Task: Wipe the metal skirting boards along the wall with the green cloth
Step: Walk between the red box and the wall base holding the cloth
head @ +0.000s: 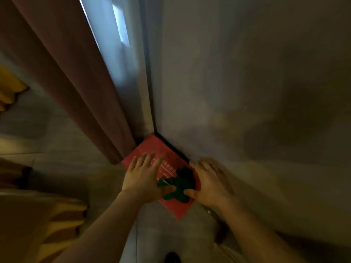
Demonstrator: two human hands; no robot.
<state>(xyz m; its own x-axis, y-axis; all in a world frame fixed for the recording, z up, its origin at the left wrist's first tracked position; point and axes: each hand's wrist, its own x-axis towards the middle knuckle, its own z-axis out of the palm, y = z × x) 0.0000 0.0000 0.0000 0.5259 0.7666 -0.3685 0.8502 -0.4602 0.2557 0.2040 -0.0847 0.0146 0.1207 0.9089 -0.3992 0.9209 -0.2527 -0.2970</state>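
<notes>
A crumpled green cloth (179,184) lies on top of a red box (157,152) that stands on the floor in the corner. My left hand (144,175) rests flat on the box lid with fingers spread, its thumb touching the cloth's left edge. My right hand (209,184) covers the box's right side by the wall, its thumb pressing on the cloth. The dark skirting board (173,148) runs along the foot of the grey wall (247,92), mostly hidden behind the box and my right hand. The frame is blurred.
A brownish curtain (76,82) hangs left of the corner, reaching the floor beside the box. A bright window strip (114,44) shows behind it. Grey floor tiles (66,141) lie to the left. Yellow wooden furniture (11,88) sits at far left.
</notes>
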